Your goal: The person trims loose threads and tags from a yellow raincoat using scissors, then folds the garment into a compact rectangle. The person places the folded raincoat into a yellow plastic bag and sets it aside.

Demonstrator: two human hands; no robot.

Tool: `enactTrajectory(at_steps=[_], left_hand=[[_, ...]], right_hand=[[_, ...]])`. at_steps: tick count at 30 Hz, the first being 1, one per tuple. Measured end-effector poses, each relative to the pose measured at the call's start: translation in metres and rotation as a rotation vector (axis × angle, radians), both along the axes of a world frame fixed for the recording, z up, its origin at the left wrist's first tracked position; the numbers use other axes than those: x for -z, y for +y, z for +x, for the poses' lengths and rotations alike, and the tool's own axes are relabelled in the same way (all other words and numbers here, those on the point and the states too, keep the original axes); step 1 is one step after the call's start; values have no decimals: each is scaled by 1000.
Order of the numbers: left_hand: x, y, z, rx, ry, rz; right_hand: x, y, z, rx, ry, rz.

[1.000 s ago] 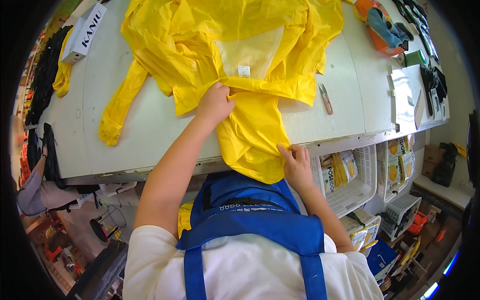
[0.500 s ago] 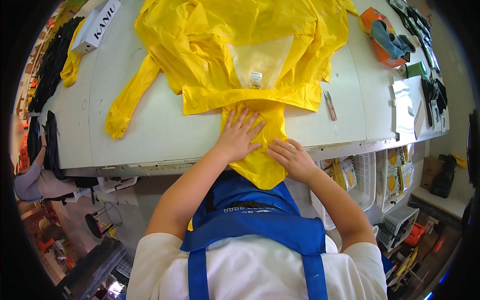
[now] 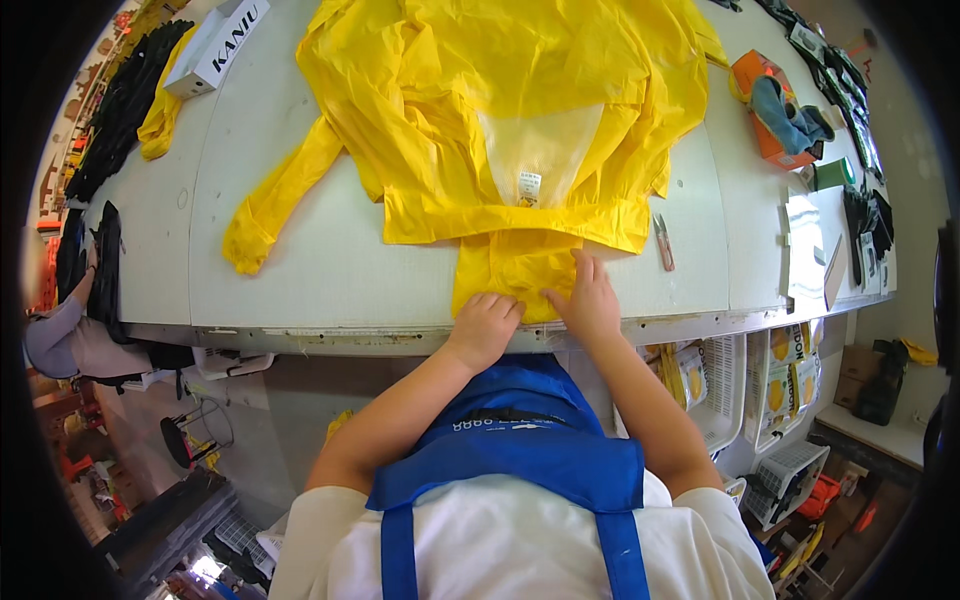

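Observation:
A yellow raincoat [image 3: 500,110] lies spread on the pale grey table [image 3: 300,270], one sleeve stretched to the left. Its narrow lower flap [image 3: 505,265] reaches the table's near edge. My left hand [image 3: 485,325] lies on the flap's near left corner with fingers curled over the fabric. My right hand [image 3: 588,298] presses flat on the flap's right side, fingers spread. A small white label [image 3: 529,187] shows on the coat's clear middle panel.
Small snips [image 3: 663,243] lie right of the flap. An orange box [image 3: 768,120] with blue cloth and dark items sit at the right end. A white carton [image 3: 215,45] and black garments [image 3: 115,100] lie at the left. Baskets [image 3: 720,390] stand under the table. Another person's sleeve [image 3: 65,340] is far left.
The flap that hung over the table's edge now lies on the table. Both hands have come together at its near end, the left one drawing back toward me.

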State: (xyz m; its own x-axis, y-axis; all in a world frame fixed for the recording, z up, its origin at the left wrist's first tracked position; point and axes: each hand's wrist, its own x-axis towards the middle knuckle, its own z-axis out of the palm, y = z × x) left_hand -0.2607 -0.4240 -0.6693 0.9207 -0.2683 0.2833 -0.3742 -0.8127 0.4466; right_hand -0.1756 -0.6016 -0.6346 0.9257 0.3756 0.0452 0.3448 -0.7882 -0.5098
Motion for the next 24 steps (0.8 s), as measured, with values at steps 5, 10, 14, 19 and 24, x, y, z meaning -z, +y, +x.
enactTrajectory(at_steps=[5,10,14,19,24], left_hand=[[-10,17,34,-28,436,-182],[-8,24,68,-83,697,-264],[-40,15,69,-71,99,-65],[-18,21,71,-18,230,109],[-12,25,100,-172,471,-63]], right_hand=[[9,-21,-8,-443,-123,-39],[-20,5,9,-507,-394,-82],[4,-9,31,-581,-230,-17],[8,-1,61,-506,139,-7],[3,0,66,-519,-195,36]])
